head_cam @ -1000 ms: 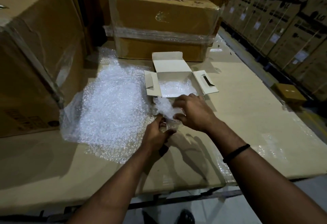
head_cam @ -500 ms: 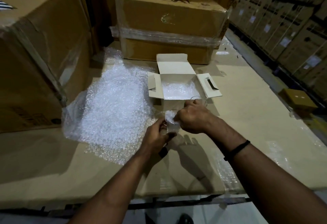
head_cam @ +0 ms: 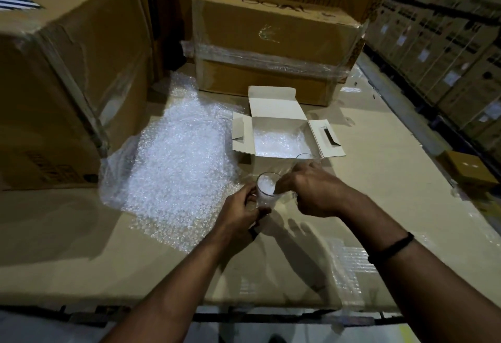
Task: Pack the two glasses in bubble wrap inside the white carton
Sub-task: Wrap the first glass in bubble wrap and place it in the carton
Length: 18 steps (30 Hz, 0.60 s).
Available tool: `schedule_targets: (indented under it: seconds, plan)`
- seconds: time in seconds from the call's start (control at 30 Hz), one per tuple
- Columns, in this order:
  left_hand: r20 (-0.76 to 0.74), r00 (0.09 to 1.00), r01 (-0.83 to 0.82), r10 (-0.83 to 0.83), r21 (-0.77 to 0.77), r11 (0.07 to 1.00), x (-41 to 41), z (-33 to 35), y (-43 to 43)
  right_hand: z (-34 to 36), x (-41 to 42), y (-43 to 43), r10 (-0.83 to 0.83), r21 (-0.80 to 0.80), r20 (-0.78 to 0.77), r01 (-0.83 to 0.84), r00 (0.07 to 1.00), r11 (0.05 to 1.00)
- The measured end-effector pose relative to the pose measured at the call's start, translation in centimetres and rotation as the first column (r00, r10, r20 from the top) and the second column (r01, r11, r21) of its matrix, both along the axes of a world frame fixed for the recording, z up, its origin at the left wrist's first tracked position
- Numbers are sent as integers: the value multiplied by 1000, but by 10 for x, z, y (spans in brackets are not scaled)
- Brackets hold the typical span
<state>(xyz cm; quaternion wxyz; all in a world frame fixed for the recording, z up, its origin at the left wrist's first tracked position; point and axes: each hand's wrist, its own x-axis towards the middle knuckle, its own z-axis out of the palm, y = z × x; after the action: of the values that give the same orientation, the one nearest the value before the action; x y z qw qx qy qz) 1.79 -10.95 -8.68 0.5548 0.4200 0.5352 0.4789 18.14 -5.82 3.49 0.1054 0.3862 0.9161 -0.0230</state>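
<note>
Our left hand is gripping a glass stuffed with bubble wrap, just near of the open white carton. Our right hand is bending its fingers down to that glass's rim; whether they are pinching anything we cannot tell. A second glass is standing just beside the carton's near edge. Upside-down lettering on the far brown box is proving unreadable.

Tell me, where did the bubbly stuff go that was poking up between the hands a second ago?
The right hand pushed the wad of bubble wrap down into the glass. It now sits inside, with that hand at the rim. The left hand still grips the glass. The white carton, the big bubble wrap sheet and the second glass by the carton stayed put.
</note>
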Motion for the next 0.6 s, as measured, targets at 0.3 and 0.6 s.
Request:
schedule_targets:
  seconds: [0.3,0.6]
  plan:
    - [-323,946,42,4,133,990,-6,-5,7,6,-44,4,9,-64,354,15,935,998]
    - [-331,943,31,25,163,986,-8,-12,11,-2,-29,-1,7,39,44,-9,999,999]
